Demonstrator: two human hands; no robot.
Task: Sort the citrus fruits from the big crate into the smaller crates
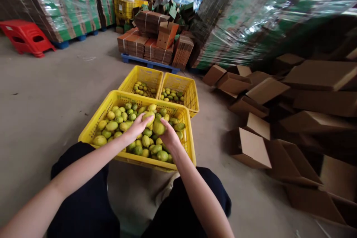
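A wide yellow plastic crate (97,119) full of green and yellow lemons (112,125) stands on the floor between my knees. Above its middle, my left hand (138,126) is closed around a yellow lemon (148,118). Close beside it, my right hand (169,134) grips a greener lemon (158,127). The two held fruits are almost side by side over the pile. Behind the big crate are two smaller-looking yellow crates, the left one (128,81) and the right one (192,96), each with some lemons at the bottom.
Open cardboard boxes (256,145) lie heaped on the right. A blue pallet (150,63) of bundled flat cartons (136,44) stands ahead, with a person (161,0) behind it. At left are a red stool (26,37) and wrapped green stacks (69,3).
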